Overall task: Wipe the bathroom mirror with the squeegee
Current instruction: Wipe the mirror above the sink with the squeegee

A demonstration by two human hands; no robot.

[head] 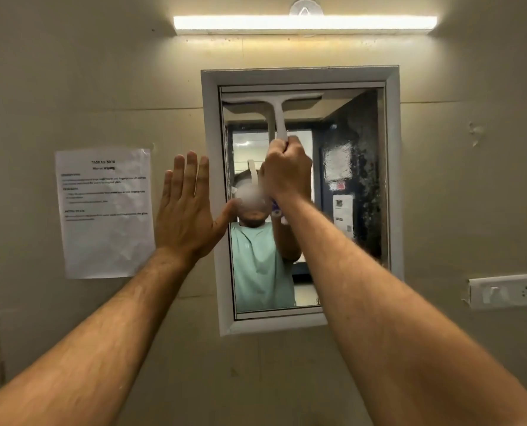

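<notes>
The right hand [287,170] is fisted around the smooth white plastic handle of the squeegee [279,113], whose T-shaped blade lies flat along the mirror's top edge, at 12 o'clock on the glass. The mirror [351,192] is a rectangle in a pale matte frame, its right side mottled dark. The left hand [185,210] is flat and open, fingers together, holding nothing, at 9 o'clock of the frame. A crinkled paper sheet [105,210] is stuck to the wall left of it; a long tube light [305,24] glows at 12 o'clock.
</notes>
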